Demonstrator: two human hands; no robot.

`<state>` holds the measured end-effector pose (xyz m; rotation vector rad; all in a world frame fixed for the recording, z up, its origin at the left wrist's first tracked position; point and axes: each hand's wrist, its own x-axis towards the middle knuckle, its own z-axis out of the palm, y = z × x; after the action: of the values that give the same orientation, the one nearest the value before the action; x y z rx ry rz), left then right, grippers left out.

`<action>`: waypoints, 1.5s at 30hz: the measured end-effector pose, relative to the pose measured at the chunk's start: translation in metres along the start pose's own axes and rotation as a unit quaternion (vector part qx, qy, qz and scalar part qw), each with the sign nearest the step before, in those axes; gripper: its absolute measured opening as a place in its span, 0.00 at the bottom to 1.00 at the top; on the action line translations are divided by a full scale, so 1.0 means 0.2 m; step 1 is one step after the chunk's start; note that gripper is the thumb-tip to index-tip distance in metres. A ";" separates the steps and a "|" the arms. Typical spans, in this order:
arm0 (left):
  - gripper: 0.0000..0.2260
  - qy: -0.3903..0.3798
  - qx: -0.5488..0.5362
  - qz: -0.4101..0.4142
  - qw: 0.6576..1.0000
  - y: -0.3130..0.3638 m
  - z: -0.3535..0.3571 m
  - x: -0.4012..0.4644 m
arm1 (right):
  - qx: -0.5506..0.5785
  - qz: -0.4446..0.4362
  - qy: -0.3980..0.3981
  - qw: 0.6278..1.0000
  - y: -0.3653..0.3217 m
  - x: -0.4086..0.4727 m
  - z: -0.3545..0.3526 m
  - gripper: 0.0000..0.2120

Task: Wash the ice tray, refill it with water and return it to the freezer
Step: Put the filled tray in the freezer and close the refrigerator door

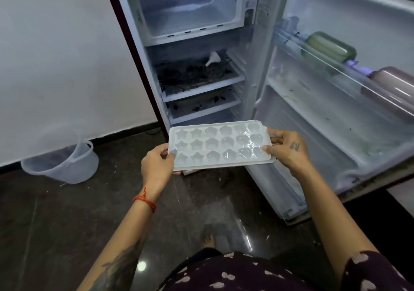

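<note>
Before the open fridge (201, 67), both hands grip the ice tray (220, 146) level, left hand (158, 164) pinching its left end, right hand (285, 150) its right, long axis left-right, freezer compartment (186, 11) far above.

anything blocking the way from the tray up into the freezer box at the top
Nothing visible does. The ice tray, held at its short ends by the left hand and right hand, is in front of the open fridge. The freezer compartment above stands open, with no flap across its mouth.
</note>
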<state>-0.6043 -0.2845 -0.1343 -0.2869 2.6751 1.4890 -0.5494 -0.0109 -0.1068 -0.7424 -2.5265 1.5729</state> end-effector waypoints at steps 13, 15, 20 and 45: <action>0.14 0.006 0.002 0.005 1.000 0.15 0.00 0.45 | 0.017 -0.013 -0.008 1.000 -0.18 0.46 0.14 0.21; 0.14 0.009 0.001 -0.001 1.000 0.19 0.02 0.49 | 0.015 -0.018 -0.013 1.000 -0.20 0.54 0.13 0.21; 0.13 0.026 -0.016 -0.007 1.000 0.28 0.07 0.62 | 0.018 -0.027 -0.023 0.999 -0.28 0.76 0.12 0.23; 0.12 0.105 -0.042 0.016 0.994 0.71 0.17 1.14 | -0.010 -0.073 -0.033 0.997 -0.67 1.53 0.05 0.21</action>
<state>-0.8568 -0.2128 -0.0679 -0.4312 2.7900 1.6704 -0.8693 0.0660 -0.0528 -0.5025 -2.5797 1.5516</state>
